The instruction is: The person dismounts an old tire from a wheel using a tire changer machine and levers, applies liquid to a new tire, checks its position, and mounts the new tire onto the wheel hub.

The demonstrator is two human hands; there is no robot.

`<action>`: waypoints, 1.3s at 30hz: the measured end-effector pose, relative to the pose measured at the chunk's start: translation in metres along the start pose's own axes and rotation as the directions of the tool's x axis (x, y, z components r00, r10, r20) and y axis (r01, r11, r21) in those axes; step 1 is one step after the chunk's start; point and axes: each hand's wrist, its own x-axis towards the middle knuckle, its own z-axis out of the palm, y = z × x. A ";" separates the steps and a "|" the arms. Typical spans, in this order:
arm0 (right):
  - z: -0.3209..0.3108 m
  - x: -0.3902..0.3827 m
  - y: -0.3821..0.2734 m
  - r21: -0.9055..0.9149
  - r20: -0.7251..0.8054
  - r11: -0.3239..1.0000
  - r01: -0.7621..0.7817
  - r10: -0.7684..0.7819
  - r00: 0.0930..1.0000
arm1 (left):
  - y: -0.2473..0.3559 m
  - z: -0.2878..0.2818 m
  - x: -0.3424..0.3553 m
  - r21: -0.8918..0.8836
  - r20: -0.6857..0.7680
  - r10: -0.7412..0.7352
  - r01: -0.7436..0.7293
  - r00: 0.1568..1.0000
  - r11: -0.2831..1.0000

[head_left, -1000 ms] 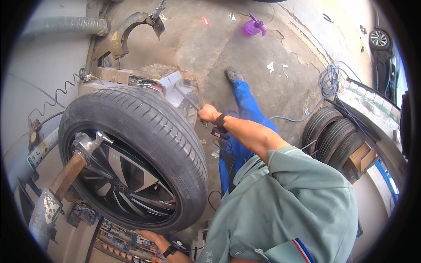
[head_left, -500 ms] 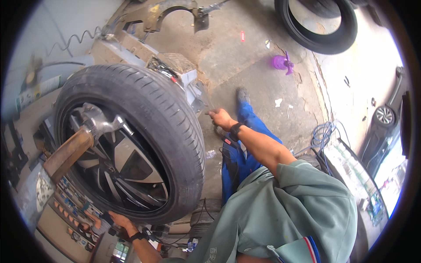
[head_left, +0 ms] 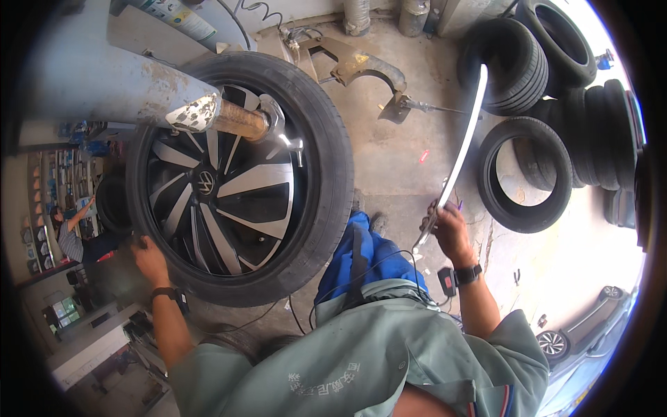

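Note:
A black tyre [head_left: 321, 174] sits around a black-and-silver alloy rim [head_left: 208, 184] in front of me. A metal mounting head [head_left: 275, 119] on a rusty post [head_left: 240, 119] reaches the rim's upper right edge. My right hand [head_left: 448, 229], right of the wheel, is closed around the lower part of a long, shiny, slightly curved tyre lever [head_left: 467, 135], which points up and away. My left hand [head_left: 151, 263] is at the tyre's lower left edge, its fingers bent around something small and dark that I cannot make out. Whether it touches the tyre is unclear.
Several loose tyres [head_left: 531, 69] stand and lie at the right. Beyond the wheel, a curved metal arm [head_left: 368, 66] juts over the concrete floor. At the far left, a person in a striped shirt [head_left: 69, 243] reaches toward shelves. A parked car [head_left: 583, 333] is at the lower right.
My right hand, low without the lever before, now holds it up on the right. The view has turned, so the wheel appears more level and more loose tyres show. My left hand stays by the tyre's edge.

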 end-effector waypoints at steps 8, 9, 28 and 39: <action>0.074 0.076 -0.124 0.135 -0.312 0.899 0.416 -0.360 0.879 | 0.158 -0.064 -0.164 -0.813 0.091 0.626 -0.306 0.774 0.496; 0.073 0.080 -0.126 0.118 -0.257 0.887 0.446 -0.406 0.877 | 0.190 -0.070 -0.194 -0.811 0.219 0.699 -0.271 0.680 0.518; 0.129 0.227 -0.190 -0.131 0.091 0.972 0.196 -0.185 0.979 | 0.341 0.008 -0.252 -0.104 0.757 0.007 0.110 0.654 0.989; 0.149 0.302 -0.249 -0.533 0.364 0.799 0.279 -0.080 0.928 | 0.353 -0.034 -0.227 -0.055 0.896 -0.048 0.217 0.441 0.975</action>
